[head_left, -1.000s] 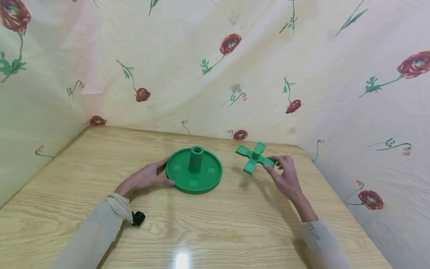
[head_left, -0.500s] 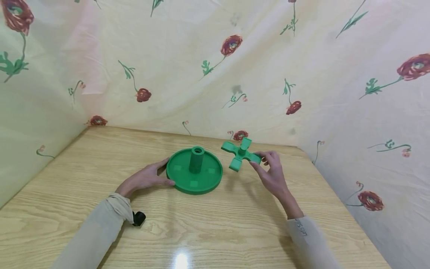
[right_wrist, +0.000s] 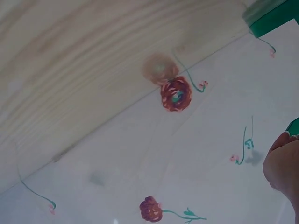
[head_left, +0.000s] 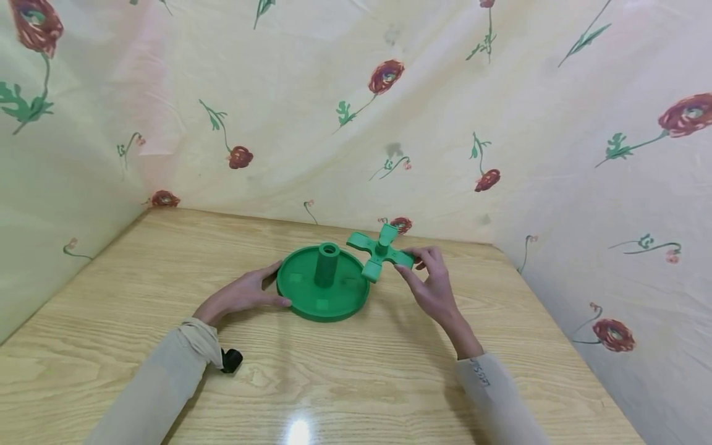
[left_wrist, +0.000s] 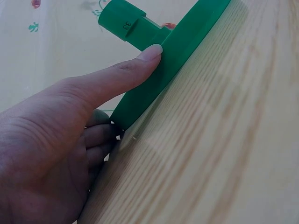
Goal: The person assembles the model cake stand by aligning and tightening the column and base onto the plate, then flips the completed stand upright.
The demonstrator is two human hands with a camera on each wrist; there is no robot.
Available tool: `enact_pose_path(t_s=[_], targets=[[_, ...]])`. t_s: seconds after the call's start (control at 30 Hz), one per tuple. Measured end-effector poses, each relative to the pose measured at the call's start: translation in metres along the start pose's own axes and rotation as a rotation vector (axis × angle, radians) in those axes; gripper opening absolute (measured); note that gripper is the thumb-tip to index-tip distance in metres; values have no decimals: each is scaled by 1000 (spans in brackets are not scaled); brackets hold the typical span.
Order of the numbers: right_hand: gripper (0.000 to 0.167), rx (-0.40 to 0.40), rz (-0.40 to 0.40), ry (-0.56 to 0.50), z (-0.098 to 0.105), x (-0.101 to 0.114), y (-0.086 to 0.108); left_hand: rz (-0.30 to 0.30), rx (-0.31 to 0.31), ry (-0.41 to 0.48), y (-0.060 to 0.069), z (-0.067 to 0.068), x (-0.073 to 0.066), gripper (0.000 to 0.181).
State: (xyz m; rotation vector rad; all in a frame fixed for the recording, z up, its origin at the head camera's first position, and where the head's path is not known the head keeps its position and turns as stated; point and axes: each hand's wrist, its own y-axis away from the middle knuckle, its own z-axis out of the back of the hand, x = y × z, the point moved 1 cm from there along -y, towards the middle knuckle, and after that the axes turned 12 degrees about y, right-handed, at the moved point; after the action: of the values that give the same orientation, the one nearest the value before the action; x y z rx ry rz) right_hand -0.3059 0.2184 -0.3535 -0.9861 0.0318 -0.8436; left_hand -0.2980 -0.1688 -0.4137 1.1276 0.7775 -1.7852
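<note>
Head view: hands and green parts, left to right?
Left hand → round green base with upright hollow post → green four-armed cross piece → right hand.

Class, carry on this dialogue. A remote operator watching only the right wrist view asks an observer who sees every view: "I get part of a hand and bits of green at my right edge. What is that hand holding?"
Observer: In the head view, the right hand pinches one arm of a green cross-shaped piece.
Operator: Is anything else being held?
Observer: Yes, the left hand holds the left side of a green round base.
Operator: Are the two parts joined?
Observer: No, the head view shows the green cross-shaped piece apart from the base's upright post, to the right of it.
</note>
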Motion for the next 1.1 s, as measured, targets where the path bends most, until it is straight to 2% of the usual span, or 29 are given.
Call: enact_pose_path(t_s=[0.4,0.57,0.83,1.0,1.1], targets=[[28,-15,-29,-108,-20,21,-9,10,-5,-5,1,1,0,109],[24,66,-168,-245,-22,34,-13,8,-7,-17,0,1,0,109],[33,151,-403,-583,-32,52,-23,-4,-4,-1,0,0,1,107],[33,139,-562,-873,-41,64,-29,7,-7,-6,0,1,1,108],[31,96,-615,-940,-45,68,-31,9,-5,-12,0,1,1,108]])
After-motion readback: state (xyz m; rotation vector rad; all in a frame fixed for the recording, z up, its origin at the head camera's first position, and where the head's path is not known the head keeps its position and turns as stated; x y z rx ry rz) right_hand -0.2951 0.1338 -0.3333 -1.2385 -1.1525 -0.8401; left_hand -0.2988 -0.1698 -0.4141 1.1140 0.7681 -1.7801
